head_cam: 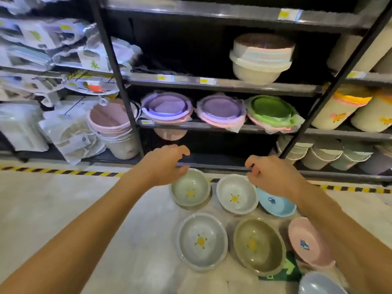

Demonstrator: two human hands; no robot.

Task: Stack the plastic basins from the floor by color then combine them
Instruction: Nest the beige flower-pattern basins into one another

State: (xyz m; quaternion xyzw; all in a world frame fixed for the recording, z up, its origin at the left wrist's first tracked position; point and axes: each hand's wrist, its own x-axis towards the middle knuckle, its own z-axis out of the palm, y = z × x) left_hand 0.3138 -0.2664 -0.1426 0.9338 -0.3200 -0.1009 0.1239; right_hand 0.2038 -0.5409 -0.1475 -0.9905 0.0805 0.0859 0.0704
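Note:
Several plastic basins lie on the floor in front of a shelf rack. In the back row sit a pale green basin [190, 190], a white-grey basin [236, 196] and a blue basin [275, 203]. Nearer to me are a grey basin [202, 240], an olive basin [258, 246] and a pink basin [307, 242]. A light blue-grey basin [318, 284] shows at the bottom edge. My left hand [167, 164] hovers open over the far rim of the pale green basin. Above the white-grey and blue basins, my right hand [271, 174] holds nothing, fingers curled and apart.
A black metal shelf rack [222, 84] stands right behind the basins, holding purple and green wrapped basins [220, 111], a cream basin stack [261, 58] and buckets [118, 128]. Yellow-black tape [63, 171] marks the floor. A green mat [290, 269] lies under the olive basin.

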